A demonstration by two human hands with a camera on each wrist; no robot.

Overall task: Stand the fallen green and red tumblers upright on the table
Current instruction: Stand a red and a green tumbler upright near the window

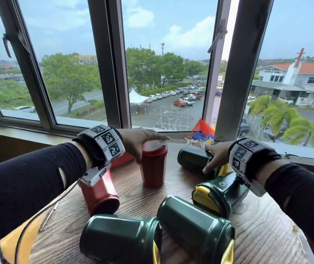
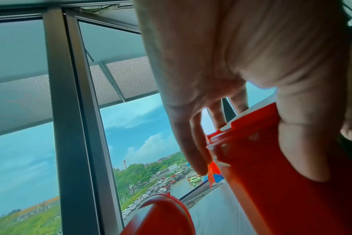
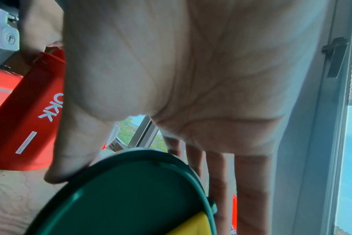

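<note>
Red tumbler [image 1: 153, 166] stands upright on the wooden table [image 1: 262, 231], gripped at its white-lidded top by the left hand [image 1: 142, 141], thumb on the near side and fingers curled over the rim. Another red tumbler [image 1: 100, 195] lies on its side under that forearm. The right hand [image 1: 216, 155] clasps a fallen green tumbler [image 1: 195, 161] near the window sill, thumb on one side and fingers round the other. Just nearer lies a green tumbler with a yellow lid [image 1: 217, 195], and two more green tumblers [image 1: 120, 237] [image 1: 196, 227] lie at the near edge, touching.
</note>
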